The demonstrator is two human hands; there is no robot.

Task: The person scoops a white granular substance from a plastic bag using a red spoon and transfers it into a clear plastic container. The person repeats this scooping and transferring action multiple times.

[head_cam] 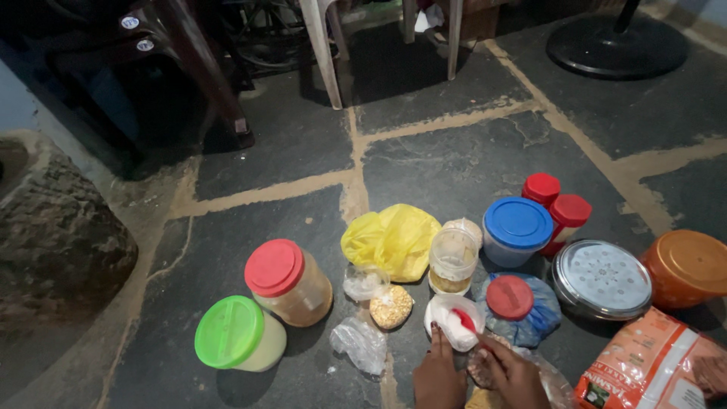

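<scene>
White open tub (453, 316) with a red scoop (464, 319) sits on the stone floor (288, 144); left hand (439, 375) touches its near rim, fingers loose. Right hand (509, 373) pinches a clear bag (485, 367). Red-lidded jar (288, 282) and green-lidded jar (238, 334) stand closed; lidless jar (453, 260) nearly empty.

Both hands (469, 375) cut off below; grip perhaps unclear.

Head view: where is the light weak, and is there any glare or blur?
Head view: dim overall, darkest at top left under the chairs; soft glare on the steel lid; the green-lidded jar casts a shadow toward the camera; both hands, left and right, look slightly blurred.
</scene>
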